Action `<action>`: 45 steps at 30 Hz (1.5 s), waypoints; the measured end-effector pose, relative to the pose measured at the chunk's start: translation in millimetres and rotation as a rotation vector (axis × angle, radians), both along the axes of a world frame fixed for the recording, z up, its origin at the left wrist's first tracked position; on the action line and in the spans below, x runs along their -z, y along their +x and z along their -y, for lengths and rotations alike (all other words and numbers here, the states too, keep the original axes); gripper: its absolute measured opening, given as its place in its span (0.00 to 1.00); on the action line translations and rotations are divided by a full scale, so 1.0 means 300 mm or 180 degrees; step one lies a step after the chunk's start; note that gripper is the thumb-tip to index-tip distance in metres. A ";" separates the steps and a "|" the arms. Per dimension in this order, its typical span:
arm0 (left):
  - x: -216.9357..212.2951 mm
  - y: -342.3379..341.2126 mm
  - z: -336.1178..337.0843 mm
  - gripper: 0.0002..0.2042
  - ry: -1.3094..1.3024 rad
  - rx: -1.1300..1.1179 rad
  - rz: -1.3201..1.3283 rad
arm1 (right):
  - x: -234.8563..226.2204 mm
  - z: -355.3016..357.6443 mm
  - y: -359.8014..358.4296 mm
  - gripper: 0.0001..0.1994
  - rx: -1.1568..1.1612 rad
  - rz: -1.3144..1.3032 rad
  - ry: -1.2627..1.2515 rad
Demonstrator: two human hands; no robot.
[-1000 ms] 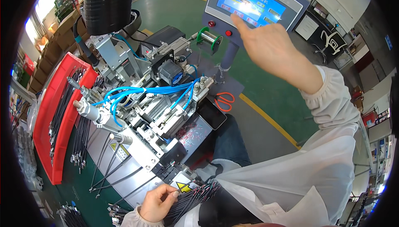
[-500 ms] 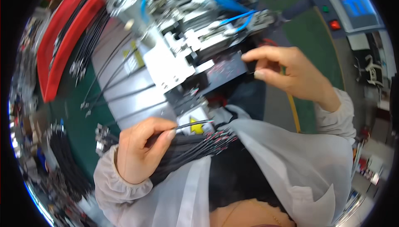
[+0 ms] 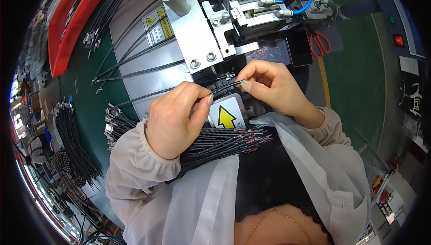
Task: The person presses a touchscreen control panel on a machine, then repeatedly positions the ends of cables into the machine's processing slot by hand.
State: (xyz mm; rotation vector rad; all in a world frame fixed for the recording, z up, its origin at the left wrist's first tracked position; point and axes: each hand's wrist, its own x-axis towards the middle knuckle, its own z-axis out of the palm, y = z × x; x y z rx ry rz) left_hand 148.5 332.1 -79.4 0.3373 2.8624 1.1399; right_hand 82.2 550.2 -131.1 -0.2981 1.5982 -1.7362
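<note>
A thin black braided cable (image 3: 224, 88) is stretched between my two hands in front of the machine. My left hand (image 3: 177, 115) pinches it between thumb and fingertips. At its right end, my right hand (image 3: 271, 85) pinches the cable tip between thumb and forefinger. Just beyond, another cable end with coloured wires (image 3: 230, 76) sits at the metal machine's (image 3: 197, 34) front edge. Below my hands, over my lap, lies a bundle of black cables (image 3: 220, 144) with red, green and white wire ends. A plate with a yellow arrow (image 3: 227, 117) shows between my hands and that bundle.
Several cables (image 3: 139, 67) fan over the grey plate at left. A red tray (image 3: 65, 34) and another cable bundle (image 3: 74, 142) are farther left. Red-handled scissors (image 3: 319, 44) and a dark phone-like slab (image 3: 298, 47) lie beyond my right hand. A red button (image 3: 398, 41) is at far right.
My right hand has come left and down from beside the machine and taken the cable's free end. My left hand has moved up and right with the cable. The view has shifted.
</note>
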 end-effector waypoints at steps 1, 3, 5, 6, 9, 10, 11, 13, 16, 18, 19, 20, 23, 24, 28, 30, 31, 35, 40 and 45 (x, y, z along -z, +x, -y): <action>0.003 0.000 -0.002 0.03 -0.0005 0.0002 0.0005 | 0.003 0.001 0.006 0.04 0.0002 0.0005 -0.0005; 0.007 0.002 -0.005 0.07 -0.0269 0.0170 -0.0390 | 0.007 0.004 0.019 0.04 0.0166 -0.0461 0.0059; 0.006 0.009 0.014 0.10 -0.0706 0.0373 -0.0528 | 0.008 0.000 0.032 0.03 0.0155 -0.0614 0.0036; 0.005 0.013 0.026 0.13 -0.1140 0.0573 -0.0676 | 0.010 -0.001 0.035 0.03 0.0141 -0.0778 0.0015; 0.025 0.013 0.048 0.16 -0.1163 0.0516 -0.1335 | 0.045 0.008 0.030 0.04 0.0557 -0.0704 0.0236; 0.012 0.026 0.054 0.18 -0.1240 0.0477 -0.1036 | 0.062 0.011 0.019 0.05 0.0649 -0.0338 0.0169; 0.015 0.031 0.058 0.18 -0.1234 0.0483 -0.1038 | 0.059 0.017 0.012 0.05 0.0655 -0.0338 0.0174; 0.027 0.042 0.065 0.17 -0.1200 0.0386 -0.0847 | 0.046 0.033 0.001 0.08 0.0631 0.0339 0.0009; 0.035 0.054 0.068 0.17 -0.1231 0.0388 -0.0754 | 0.060 0.052 0.002 0.09 0.0550 0.0433 -0.0052; 0.041 0.054 0.066 0.17 -0.1235 0.0374 -0.0740 | 0.062 0.059 0.004 0.08 0.0546 0.0524 -0.0082; 0.043 0.053 0.065 0.18 -0.1242 0.0361 -0.0731 | 0.061 0.061 0.002 0.08 0.0553 0.0538 -0.0029; 0.048 0.051 0.065 0.18 -0.1245 0.0348 -0.0726 | 0.061 0.064 0.000 0.08 0.0559 0.0552 0.0025; 0.056 0.049 0.065 0.14 -0.1103 0.0388 -0.0989 | 0.085 0.070 0.004 0.08 0.0544 0.0615 -0.0043; 0.052 0.052 0.064 0.16 -0.1096 0.0399 -0.0827 | 0.089 0.072 0.008 0.08 0.0545 0.0619 -0.0040; 0.050 0.052 0.063 0.17 -0.1151 0.0413 -0.0643 | 0.091 0.075 0.009 0.08 0.0639 0.0697 -0.0064; 0.048 0.055 0.064 0.17 -0.1121 0.0390 -0.0606 | 0.089 0.066 0.008 0.08 0.0617 0.0718 -0.0046; 0.048 0.055 0.065 0.17 -0.1093 0.0374 -0.0571 | 0.091 0.059 0.010 0.08 0.0614 0.0727 -0.0076; 0.054 0.043 0.070 0.15 -0.1189 0.0327 -0.0699 | 0.091 -0.001 0.015 0.07 0.0696 0.0456 -0.0073; 0.031 0.023 0.065 0.13 -0.1068 0.0166 -0.0830 | 0.237 -0.212 -0.064 0.12 0.1657 -0.2255 0.1923; 0.004 0.047 0.049 0.12 -0.0316 0.0438 0.0086 | 0.371 -0.341 -0.157 0.32 0.1971 -0.3757 0.3795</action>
